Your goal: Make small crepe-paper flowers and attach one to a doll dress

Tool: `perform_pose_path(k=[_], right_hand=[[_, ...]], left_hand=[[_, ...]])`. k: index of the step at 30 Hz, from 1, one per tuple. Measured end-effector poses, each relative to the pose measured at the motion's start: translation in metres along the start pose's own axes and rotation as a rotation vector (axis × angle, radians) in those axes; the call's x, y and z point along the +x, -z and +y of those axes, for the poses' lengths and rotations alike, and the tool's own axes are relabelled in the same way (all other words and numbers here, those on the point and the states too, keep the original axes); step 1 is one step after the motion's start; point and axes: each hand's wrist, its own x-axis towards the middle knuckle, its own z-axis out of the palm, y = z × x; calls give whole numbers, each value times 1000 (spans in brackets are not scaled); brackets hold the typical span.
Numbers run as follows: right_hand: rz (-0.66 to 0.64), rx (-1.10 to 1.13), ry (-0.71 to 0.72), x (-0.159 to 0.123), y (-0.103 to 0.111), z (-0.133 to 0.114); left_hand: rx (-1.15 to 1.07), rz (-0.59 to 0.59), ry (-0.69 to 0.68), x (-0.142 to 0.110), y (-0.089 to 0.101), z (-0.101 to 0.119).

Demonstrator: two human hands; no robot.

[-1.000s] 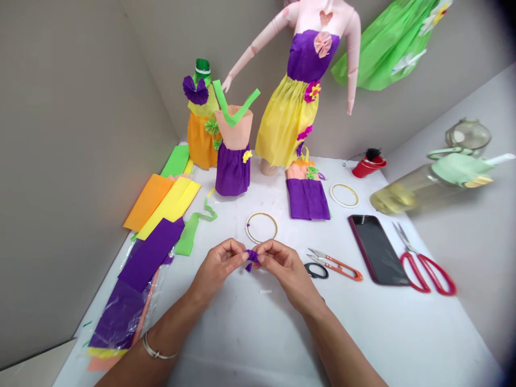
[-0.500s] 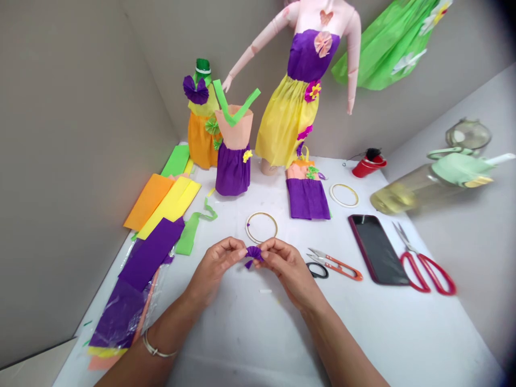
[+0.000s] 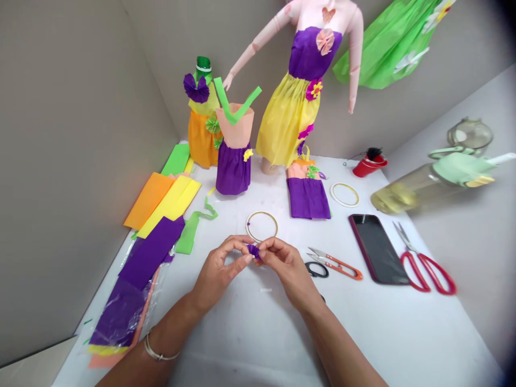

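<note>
A small pleated piece of purple crepe paper (image 3: 253,251) is pinched in the air between my two hands, above the white table (image 3: 250,333). My left hand (image 3: 221,273) grips its left side with thumb and fingertips. My right hand (image 3: 284,267) holds its right side, and the fingers hide part of the paper. Just beyond my fingers lies a thin gold-edged ring (image 3: 262,226), apart from both hands. To the right of my right hand are orange-handled thread snips (image 3: 334,263).
Stacked coloured paper sheets (image 3: 151,252) lie at left. Paper-dressed figures (image 3: 233,150) stand behind the ring. A phone (image 3: 378,249), red-handled scissors (image 3: 428,273), black-handled scissors (image 3: 316,270) and a second ring (image 3: 344,194) lie right. A glass bottle (image 3: 415,188) stands beyond the table's right edge.
The purple paper, fanned open half a second ago, is now bunched tighter between my fingers. My left hand has turned slightly, with its fingers arched higher.
</note>
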Motion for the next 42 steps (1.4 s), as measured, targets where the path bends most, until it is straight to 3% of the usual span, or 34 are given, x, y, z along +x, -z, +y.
perform_pose_path(k=[24,42], right_hand=[[1,-22,-1,-2,-1,1],[9,-22,-3,-2,-3,-5]], left_hand=[[-116,102,104,2,-2,-1],[-29,70,38,3,0,-2]])
